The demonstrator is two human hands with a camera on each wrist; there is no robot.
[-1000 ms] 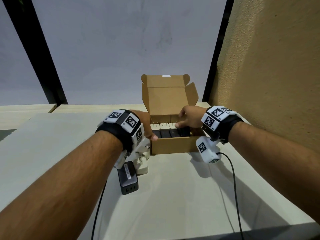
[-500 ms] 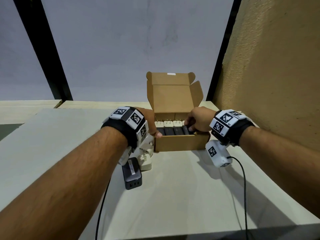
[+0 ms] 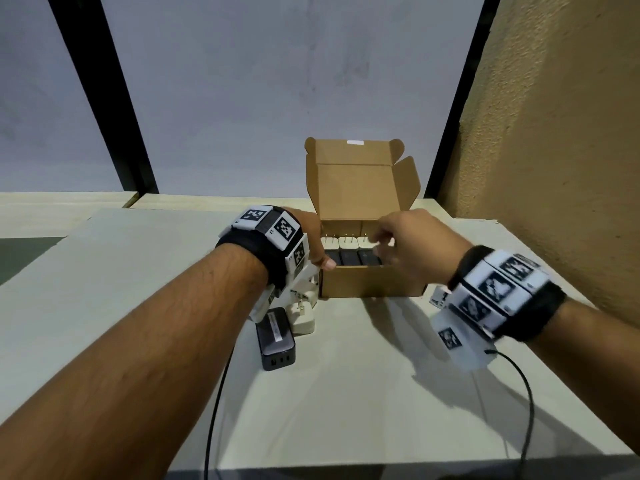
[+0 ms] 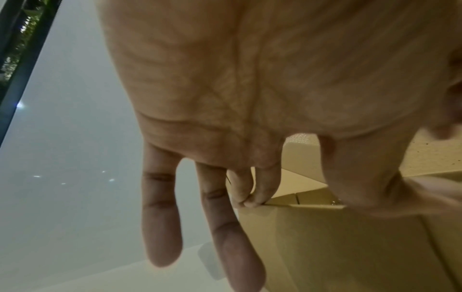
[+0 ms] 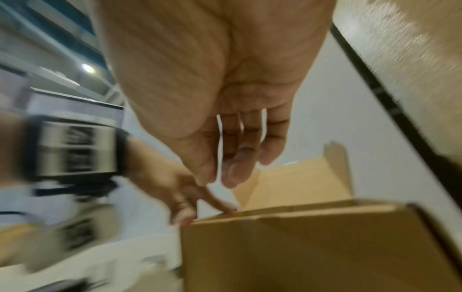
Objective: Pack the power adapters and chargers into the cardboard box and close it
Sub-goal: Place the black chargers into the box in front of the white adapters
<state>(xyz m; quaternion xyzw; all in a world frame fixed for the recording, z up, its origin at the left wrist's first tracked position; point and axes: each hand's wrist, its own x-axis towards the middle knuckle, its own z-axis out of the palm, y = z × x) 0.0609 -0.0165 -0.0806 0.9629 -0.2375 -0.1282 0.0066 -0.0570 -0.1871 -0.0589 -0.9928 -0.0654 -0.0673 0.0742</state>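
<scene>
The open cardboard box stands at the table's far side with its lid upright. Inside lie a row of white chargers and, in front of them, a row of black adapters. My left hand holds the box's left front corner, thumb on the rim and fingertips on the left wall. My right hand hovers over the box's right side, its fingers relaxed and holding nothing. A black adapter and a white charger lie on the table under my left wrist.
The pale table ends in a near edge at the bottom. A rough tan wall stands close on the right. Cables hang from both wrist cameras.
My right hand has lifted out of the box's right end and drawn back toward me, holding nothing. The left hand has stayed at the box's left corner.
</scene>
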